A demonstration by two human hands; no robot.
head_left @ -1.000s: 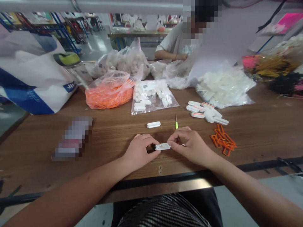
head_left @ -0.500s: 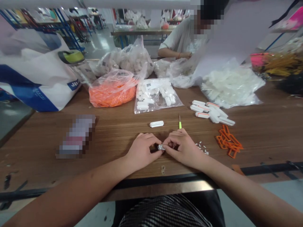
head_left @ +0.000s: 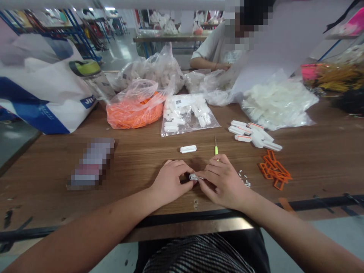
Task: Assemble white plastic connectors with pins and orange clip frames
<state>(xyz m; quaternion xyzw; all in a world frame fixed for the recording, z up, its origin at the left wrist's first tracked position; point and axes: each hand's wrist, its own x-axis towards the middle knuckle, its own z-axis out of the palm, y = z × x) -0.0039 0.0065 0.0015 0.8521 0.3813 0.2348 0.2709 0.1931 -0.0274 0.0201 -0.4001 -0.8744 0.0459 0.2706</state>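
Observation:
Between the thumb and fingers of my left hand (head_left: 170, 182) is a small white plastic part (head_left: 193, 177), held low over the table's front. My right hand (head_left: 224, 182) is closed at the right end of this part, thumb and fingertips pinched there; the fine detail between them is too small to make out. Just beyond my hands lies a white plastic housing (head_left: 188, 149). A screwdriver with a yellow-green handle (head_left: 216, 150) rests past my right knuckles. Tiny white pieces (head_left: 247, 182) are scattered beside my right hand.
Orange frames (head_left: 275, 170) and white housings (head_left: 257, 136), some orange-rimmed, lie to the right. Farther back are bags of orange frames (head_left: 133, 113) and white parts (head_left: 278, 102), and a flat bag (head_left: 187, 113). A pixelated object (head_left: 92, 163) lies left; a person (head_left: 216, 49) sits opposite.
My right hand has shifted slightly right and turned, its fingers now straighter and flatter over the white part's end. My left hand keeps its place.

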